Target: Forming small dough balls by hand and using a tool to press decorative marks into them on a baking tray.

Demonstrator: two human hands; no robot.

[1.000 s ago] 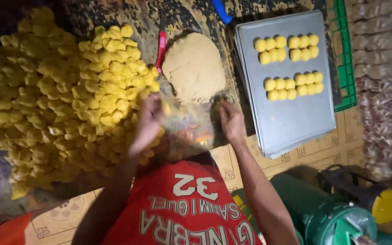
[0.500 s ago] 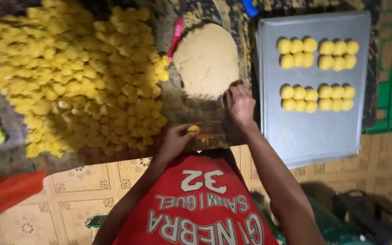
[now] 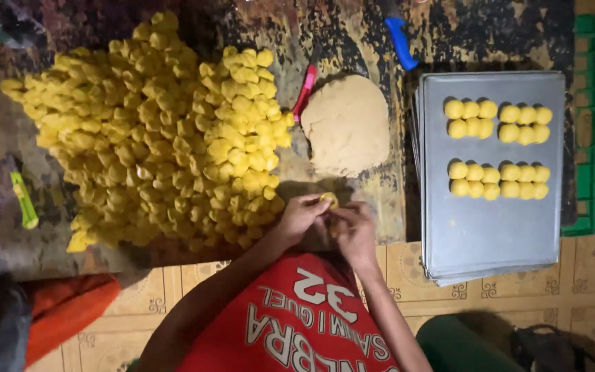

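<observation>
My left hand (image 3: 301,217) and my right hand (image 3: 354,231) meet over the near edge of the dark work board (image 3: 380,207). Together they pinch a small yellow dough piece (image 3: 328,200) between the fingertips. A flat mound of tan filling (image 3: 346,124) lies just beyond the hands. To the left spreads a big heap of yellow dough pieces (image 3: 166,138). On the right, a stack of grey metal trays (image 3: 494,227) carries two rows of shaped yellow balls (image 3: 497,180).
A pink-handled tool (image 3: 304,89) leans against the tan mound, and a blue-handled tool (image 3: 401,38) lies at the far edge. A green plastic crate (image 3: 590,138) borders the trays. A green stick (image 3: 23,200) and an orange cloth (image 3: 63,310) lie at left on patterned floor tiles (image 3: 421,269).
My right hand has come back from the edge of the tan mound to join my left hand. Both now hold the yellow piece; a second ago they were apart on the board.
</observation>
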